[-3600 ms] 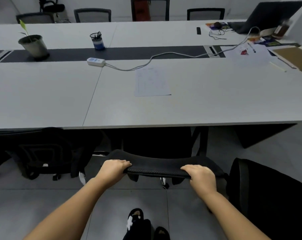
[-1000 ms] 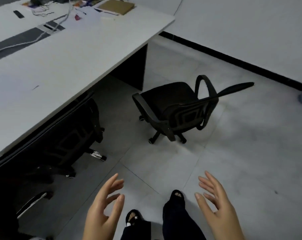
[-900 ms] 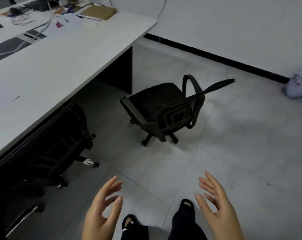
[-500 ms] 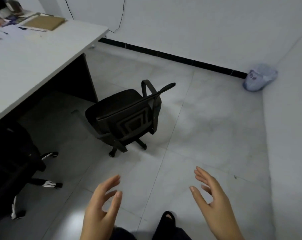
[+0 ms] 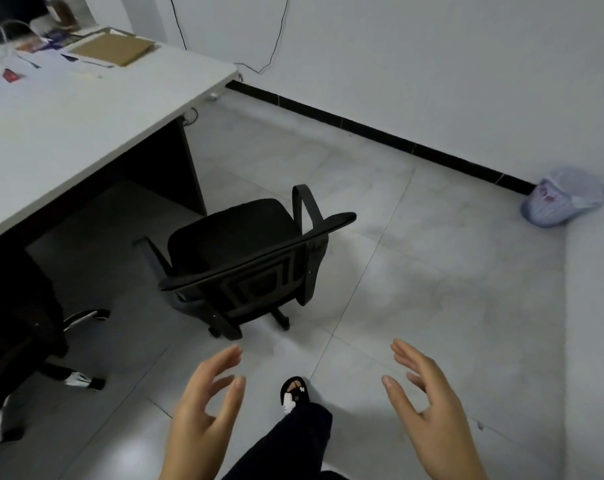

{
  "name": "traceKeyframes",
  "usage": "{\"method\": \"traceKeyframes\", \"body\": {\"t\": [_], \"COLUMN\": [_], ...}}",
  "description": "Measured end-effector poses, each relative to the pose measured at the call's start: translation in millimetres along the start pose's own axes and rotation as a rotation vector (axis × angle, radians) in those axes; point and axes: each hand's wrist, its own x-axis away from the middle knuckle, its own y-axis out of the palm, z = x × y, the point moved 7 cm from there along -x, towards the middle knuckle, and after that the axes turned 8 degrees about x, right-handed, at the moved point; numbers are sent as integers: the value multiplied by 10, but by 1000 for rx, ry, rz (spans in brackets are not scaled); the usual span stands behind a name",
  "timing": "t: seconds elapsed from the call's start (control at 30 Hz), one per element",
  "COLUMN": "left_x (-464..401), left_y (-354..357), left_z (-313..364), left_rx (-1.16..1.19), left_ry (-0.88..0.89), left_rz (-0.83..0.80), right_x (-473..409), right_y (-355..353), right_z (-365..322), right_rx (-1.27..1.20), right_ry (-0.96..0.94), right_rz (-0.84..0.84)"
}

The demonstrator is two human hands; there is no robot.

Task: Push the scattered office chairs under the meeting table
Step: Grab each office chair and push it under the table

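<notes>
Since half a second earlier the view had closed in on the loose office chair (image 5: 245, 261), which sat bigger and nearer the middle of the frame, and one foot (image 5: 293, 393) had stepped forward between the hands. Both hands stayed up in front with nothing in them: the left hand (image 5: 203, 410) and right hand (image 5: 428, 410) each had fingers spread and relaxed, palms turned roughly toward each other. The chair stood just beyond the fingertips, not touched, with its backrest facing the hands and its seat pointing at the end of the meeting table (image 5: 85, 112), well short of being tucked under. Off to the left of the left fingers, another chair (image 5: 19, 334) was already mostly under the tabletop. So I'd say this was the walk-up to the next stray chair, grab not made yet. Next move probably wanted both hands on the top edge of that backrest, then a shove angled toward the open space beneath the table, watching the armrests against the table edge and its dark side panel. A bagged bin (image 5: 563, 199) sat far right by the wall, out of the way.
</notes>
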Motion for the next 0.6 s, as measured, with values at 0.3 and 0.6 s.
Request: {"method": "traceKeyframes", "body": {"t": [0.3,0.6], "left_x": [-1389,-2129], "left_y": [139,168], "left_z": [171,-509], "left_rx": [-333,-883], "left_ry": [58,-183], "left_rz": [-5,-250], "right_x": [-1615,-2798], "right_y": [203,1307], "right_z": [-207,-137], "right_rx": [53,558], "right_ry": [-123,-511], "right_rz": [-137,-650]}}
